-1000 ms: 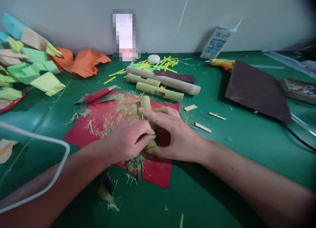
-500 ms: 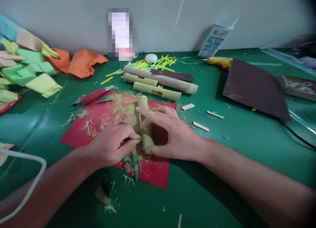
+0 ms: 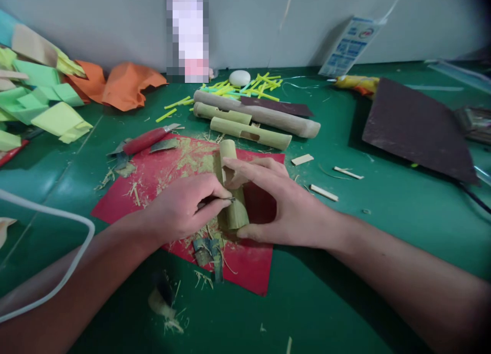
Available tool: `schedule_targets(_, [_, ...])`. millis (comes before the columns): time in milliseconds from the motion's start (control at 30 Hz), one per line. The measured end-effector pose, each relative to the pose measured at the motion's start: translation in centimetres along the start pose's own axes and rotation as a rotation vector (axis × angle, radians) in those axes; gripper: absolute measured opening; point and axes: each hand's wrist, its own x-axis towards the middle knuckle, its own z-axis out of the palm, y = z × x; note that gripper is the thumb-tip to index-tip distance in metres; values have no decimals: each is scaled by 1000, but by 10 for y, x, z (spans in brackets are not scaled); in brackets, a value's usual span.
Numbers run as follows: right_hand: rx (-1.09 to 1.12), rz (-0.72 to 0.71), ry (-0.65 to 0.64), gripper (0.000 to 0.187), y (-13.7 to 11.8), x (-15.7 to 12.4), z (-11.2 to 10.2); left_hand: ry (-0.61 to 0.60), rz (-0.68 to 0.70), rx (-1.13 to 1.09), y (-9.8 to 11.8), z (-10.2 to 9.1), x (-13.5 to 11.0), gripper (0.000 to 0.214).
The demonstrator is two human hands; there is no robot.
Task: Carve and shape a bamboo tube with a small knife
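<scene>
My right hand point(image 3: 274, 198) grips a short pale bamboo tube point(image 3: 237, 211), its fingers at the far part and its thumb at the near end. The tube lies over a dusty red sheet point(image 3: 251, 272). Pinched between the thumb and finger of my left hand point(image 3: 195, 203) is a small dark piece of sandpaper point(image 3: 230, 199), mostly hidden, touching the tube's left side. Bamboo dust and fibres cover much of the sheet around both hands. Scraps of worn sandpaper point(image 3: 209, 251) lie just below the left hand.
A red-handled knife point(image 3: 148, 139) rests at the sheet's far left. Beyond are two notched bamboo pieces point(image 3: 268, 135), a longer bamboo tube point(image 3: 286, 119) and yellow strips point(image 3: 264, 85). A dark brown sheet point(image 3: 418, 131) stands at right. Coloured papers point(image 3: 57, 121) fill the left; a white cable point(image 3: 82, 226) crosses near my left arm.
My left hand has slid a little away from me along the bamboo tube, its pinch kept. The right hand holds the tube as before. The whole view has shifted slightly.
</scene>
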Motion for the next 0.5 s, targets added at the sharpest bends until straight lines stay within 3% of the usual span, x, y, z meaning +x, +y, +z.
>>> schedule_targets(267, [10,11,-18,97,1,-4,-1,-63,3,63,-1,1,-1,12])
schedule_targets(500, [27,-93,-9,88,2,-5,-1,-35,13,82,-1,-1,-3,12])
